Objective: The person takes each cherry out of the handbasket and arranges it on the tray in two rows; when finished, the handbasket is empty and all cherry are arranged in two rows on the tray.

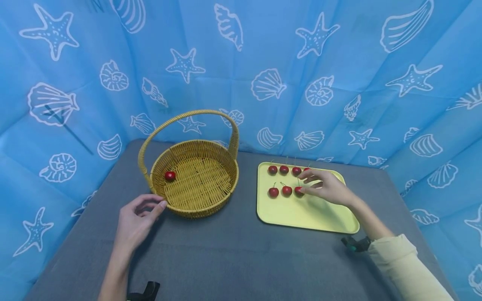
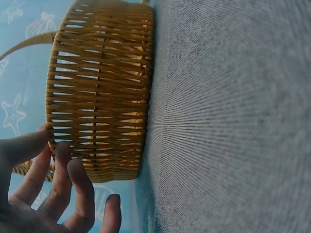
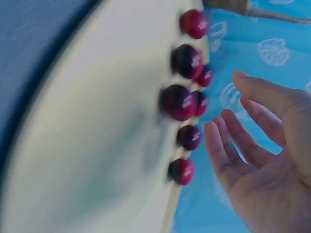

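Observation:
My left hand (image 1: 137, 219) is at the near left rim of a round wicker basket (image 1: 196, 211) with a tall hoop handle. Thumb and fingertips pinch that rim, as the left wrist view shows from the side. One red cherry (image 1: 170, 176) lies inside the basket at its left. Over the yellow tray (image 1: 278, 213), my right hand (image 1: 326, 187) hovers with fingers spread and loosely bent, holding nothing. Below its fingertips is the right-hand cherry (image 1: 298, 192) of the near row. In the right wrist view a gap separates the hand (image 3: 265, 150) from the cherries (image 3: 179, 102).
Two rows of stemmed cherries sit on the tray, the far row (image 1: 284, 170) partly behind my right fingers. Grey cloth (image 1: 226, 255) covers the table. Behind it hangs a blue curtain (image 1: 241, 62) with white shells and starfish.

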Demonstrator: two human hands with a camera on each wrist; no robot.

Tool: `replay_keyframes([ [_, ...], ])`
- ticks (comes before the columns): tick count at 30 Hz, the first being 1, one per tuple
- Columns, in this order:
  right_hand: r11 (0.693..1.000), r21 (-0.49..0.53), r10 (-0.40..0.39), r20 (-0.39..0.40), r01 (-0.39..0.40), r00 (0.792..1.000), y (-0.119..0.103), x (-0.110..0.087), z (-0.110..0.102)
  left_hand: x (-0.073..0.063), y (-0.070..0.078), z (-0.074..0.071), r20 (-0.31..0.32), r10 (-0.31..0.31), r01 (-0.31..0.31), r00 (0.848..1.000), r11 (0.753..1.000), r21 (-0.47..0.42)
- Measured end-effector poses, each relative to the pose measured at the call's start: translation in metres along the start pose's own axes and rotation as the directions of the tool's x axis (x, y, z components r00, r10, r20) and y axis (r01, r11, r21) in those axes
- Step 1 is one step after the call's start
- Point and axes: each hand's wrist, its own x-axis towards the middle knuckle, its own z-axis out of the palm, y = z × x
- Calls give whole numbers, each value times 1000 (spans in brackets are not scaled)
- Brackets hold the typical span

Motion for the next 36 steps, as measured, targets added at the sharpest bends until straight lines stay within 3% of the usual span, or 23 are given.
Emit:
replay_keyframes([
  [8,997,1,-77,-21,77,997,-41,29,4,-1,0,0,-1,0,0,1000,1000,14],
  [19,968,186,-184,82,166,980,-97,81,38,0,-1,0,5,-8,8,1000,1000,12],
  [29,940,237,-298,213,247,930,-142,148,81,1,-2,0,-11,0,0,1000,1000,13],
  [36,933,210,-345,304,291,888,-168,186,107,1,-2,0,-10,8,-7,1000,1000,8],
])
